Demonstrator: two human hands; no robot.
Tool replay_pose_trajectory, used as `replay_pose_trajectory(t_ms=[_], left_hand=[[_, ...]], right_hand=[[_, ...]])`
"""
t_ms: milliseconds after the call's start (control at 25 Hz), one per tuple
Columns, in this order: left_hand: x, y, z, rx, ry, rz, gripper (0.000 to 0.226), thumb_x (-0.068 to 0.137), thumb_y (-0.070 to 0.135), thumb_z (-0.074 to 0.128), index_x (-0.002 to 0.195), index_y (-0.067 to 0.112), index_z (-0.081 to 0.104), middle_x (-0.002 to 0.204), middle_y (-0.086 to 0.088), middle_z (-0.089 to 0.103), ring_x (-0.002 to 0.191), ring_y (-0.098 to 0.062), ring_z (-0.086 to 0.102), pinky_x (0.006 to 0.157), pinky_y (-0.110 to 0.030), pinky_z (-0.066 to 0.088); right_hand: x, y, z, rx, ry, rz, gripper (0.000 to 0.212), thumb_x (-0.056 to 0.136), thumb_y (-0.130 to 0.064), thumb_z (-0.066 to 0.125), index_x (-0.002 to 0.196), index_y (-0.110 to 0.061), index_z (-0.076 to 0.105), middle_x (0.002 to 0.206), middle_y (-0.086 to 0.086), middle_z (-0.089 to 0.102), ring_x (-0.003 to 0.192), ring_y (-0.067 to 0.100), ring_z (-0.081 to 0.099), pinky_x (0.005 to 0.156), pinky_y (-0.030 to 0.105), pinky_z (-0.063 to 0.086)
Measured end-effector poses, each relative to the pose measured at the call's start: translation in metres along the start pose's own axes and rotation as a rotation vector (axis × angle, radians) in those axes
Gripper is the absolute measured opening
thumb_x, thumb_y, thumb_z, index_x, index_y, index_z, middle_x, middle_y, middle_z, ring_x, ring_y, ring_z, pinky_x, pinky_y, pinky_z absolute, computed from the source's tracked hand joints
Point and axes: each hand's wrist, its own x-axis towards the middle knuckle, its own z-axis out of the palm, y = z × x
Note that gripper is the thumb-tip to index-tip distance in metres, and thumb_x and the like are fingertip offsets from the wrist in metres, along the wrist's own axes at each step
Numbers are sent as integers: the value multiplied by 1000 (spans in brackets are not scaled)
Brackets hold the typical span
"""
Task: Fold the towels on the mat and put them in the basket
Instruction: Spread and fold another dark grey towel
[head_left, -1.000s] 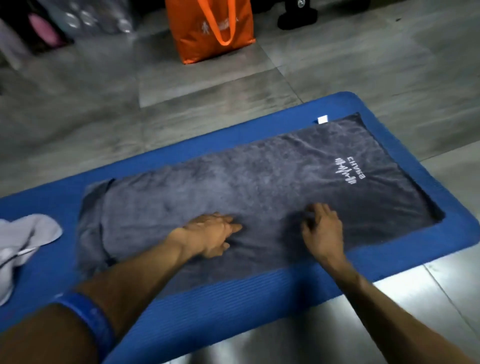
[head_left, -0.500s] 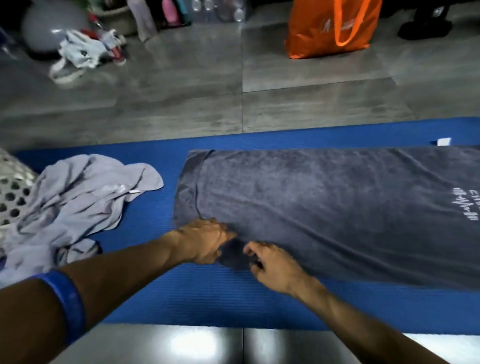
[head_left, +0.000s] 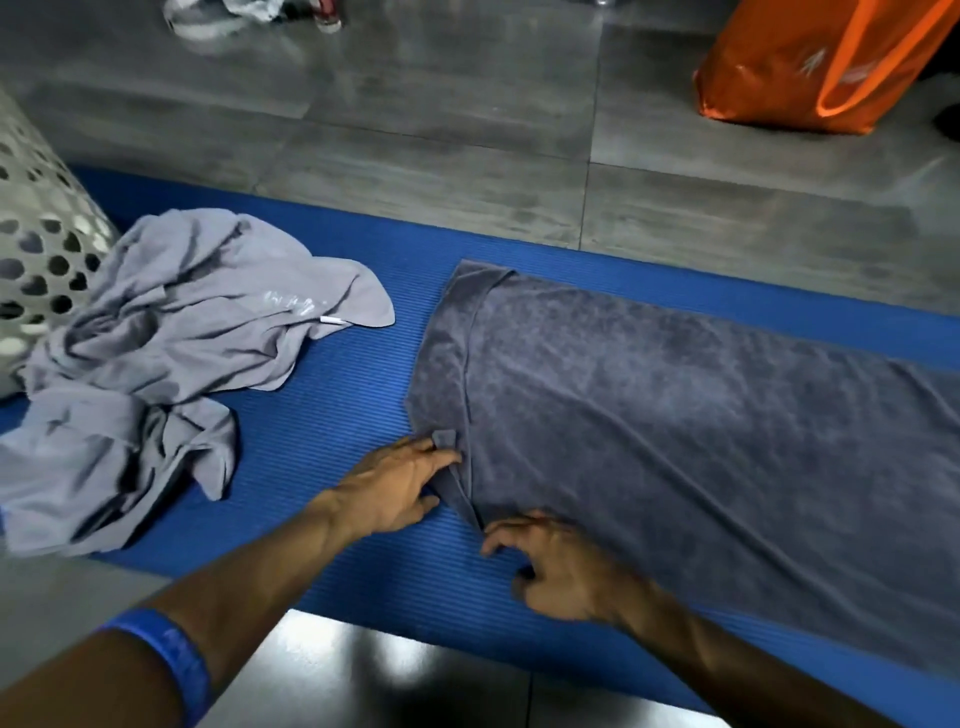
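A dark grey towel (head_left: 701, 415) lies spread flat along the blue mat (head_left: 337, 415), its left end slightly rumpled. My left hand (head_left: 400, 483) pinches the towel's near left corner, and a small flap of cloth lies over its fingertips. My right hand (head_left: 556, 561) sits just to the right with fingers half curled and spread. Its fingertips touch the mat at the towel's near edge and hold nothing. A light grey towel (head_left: 182, 338) lies crumpled on the mat's left end. The white basket (head_left: 36, 234) with round holes stands at the far left.
Grey floor tiles surround the mat. An orange bag (head_left: 810, 67) stands on the floor at the back right. Some loose items (head_left: 234, 15) lie on the floor at the back left. A blue wristband (head_left: 166, 660) is on my left forearm.
Both hands slid left along the towel's near edge, from its middle to its left end. My left hand took hold of the corner. The view swung left, bringing the crumpled towel and the basket into sight.
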Motion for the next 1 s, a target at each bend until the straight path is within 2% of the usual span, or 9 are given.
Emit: replay_pose_trajectory(t_ms=[120, 240, 320, 400, 520, 640, 720, 880, 1000], left_hand=[[-9, -8, 2, -129, 124, -100, 36, 80, 28, 59, 116, 28, 59, 114, -1, 68, 107, -21, 62, 92, -27, 47], [-32, -14, 6, -254, 101, -242, 21, 77, 32, 57, 96, 28, 65, 86, 3, 72, 86, -18, 67, 75, -24, 47], [-48, -17, 11, -246, 61, -317, 29, 76, 45, 49, 96, 32, 65, 86, 6, 72, 85, -17, 67, 76, -25, 50], [-50, -14, 16, -155, 125, -378, 36, 81, 55, 43, 92, 27, 63, 87, 5, 71, 86, -18, 67, 76, -29, 51], [-33, 9, 15, -69, 288, -304, 40, 84, 58, 41, 86, 24, 62, 88, 6, 66, 85, -20, 65, 71, -32, 52], [-15, 32, 19, -66, 109, -388, 59, 87, 64, 43, 125, 20, 49, 128, -1, 52, 118, -25, 48, 98, -38, 42], [-8, 35, 21, -13, 52, -449, 60, 89, 57, 43, 136, 19, 41, 139, -4, 43, 125, -26, 40, 102, -39, 37], [-9, 34, 22, 2, 51, -466, 51, 86, 46, 44, 127, 17, 53, 130, -6, 51, 118, -28, 48, 97, -42, 40], [-18, 31, 32, 4, 74, -375, 47, 69, 48, 42, 94, 19, 69, 99, -6, 65, 88, -29, 60, 74, -46, 49]], right_hand=[[15, 1, -22, 229, -62, 80, 37, 79, -27, 60, 104, -54, 60, 101, -12, 65, 90, 2, 61, 83, 16, 47], [35, 7, -51, 310, -54, 61, 33, 84, -14, 65, 98, -44, 64, 93, -13, 68, 78, -3, 61, 79, 18, 50], [59, 7, -73, 365, 58, 55, 32, 86, 3, 62, 91, -29, 67, 86, -7, 70, 71, -3, 61, 73, 17, 50], [90, 5, -97, 454, 267, 84, 37, 85, 12, 58, 79, -24, 66, 71, -8, 68, 63, -2, 61, 66, 17, 49], [152, 6, -136, 482, 515, 230, 34, 85, 5, 57, 73, -26, 63, 71, -6, 69, 69, 10, 65, 70, 26, 56], [205, 9, -168, 529, 556, 391, 19, 88, -11, 56, 81, -27, 61, 99, 6, 69, 94, 24, 64, 87, 37, 55], [220, 6, -175, 666, 534, 428, 18, 90, -11, 49, 87, -26, 58, 98, 5, 65, 93, 22, 61, 74, 36, 53], [235, 6, -180, 829, 573, 428, 26, 94, -13, 42, 77, -25, 57, 80, -3, 59, 84, 17, 56, 58, 27, 40], [241, 11, -181, 938, 682, 439, 26, 96, -8, 37, 98, -22, 59, 74, -3, 54, 70, 11, 49, 51, 23, 35]])
